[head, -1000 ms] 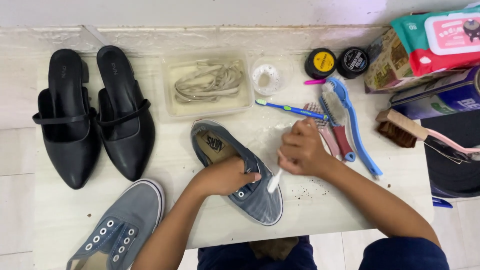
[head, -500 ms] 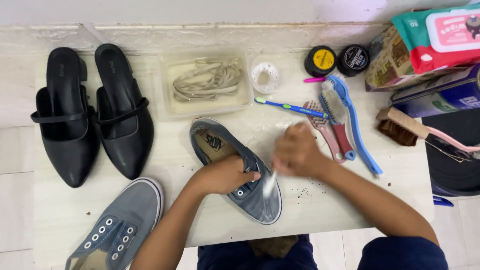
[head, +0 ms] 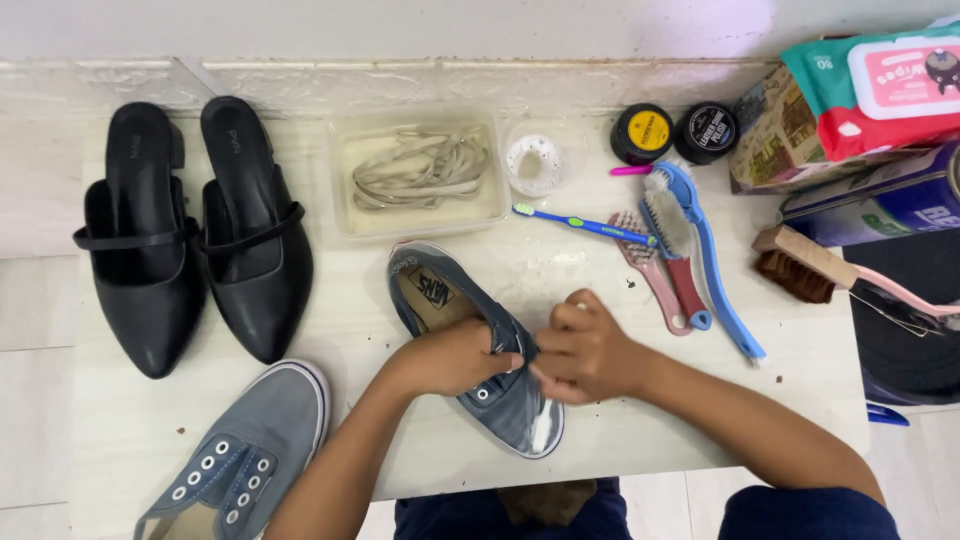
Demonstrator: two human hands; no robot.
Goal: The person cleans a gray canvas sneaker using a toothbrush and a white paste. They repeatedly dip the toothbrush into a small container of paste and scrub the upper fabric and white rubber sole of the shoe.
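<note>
Fingers (head: pixel 505 360) of both hands curl shut, gripping the grey sneaker (head: pixel 515 405) lying beneath them.

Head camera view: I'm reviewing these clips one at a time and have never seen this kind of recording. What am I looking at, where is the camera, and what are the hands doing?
There is no machine here. A person wears one camera on the head, so the picture looks straight down at their own two bare hands over a pale work surface.

The left hand grips a grey canvas sneaker by its middle. The right hand is closed against the same shoe; whatever it holds is hidden in the fist.

Around them: the matching grey sneaker at the lower left, a pair of black pointed flats, a clear tub of laces in water, a small round clear dish, two round tins, a blue toothbrush, several cleaning brushes, a wooden-backed brush and a pack of wipes.
</note>
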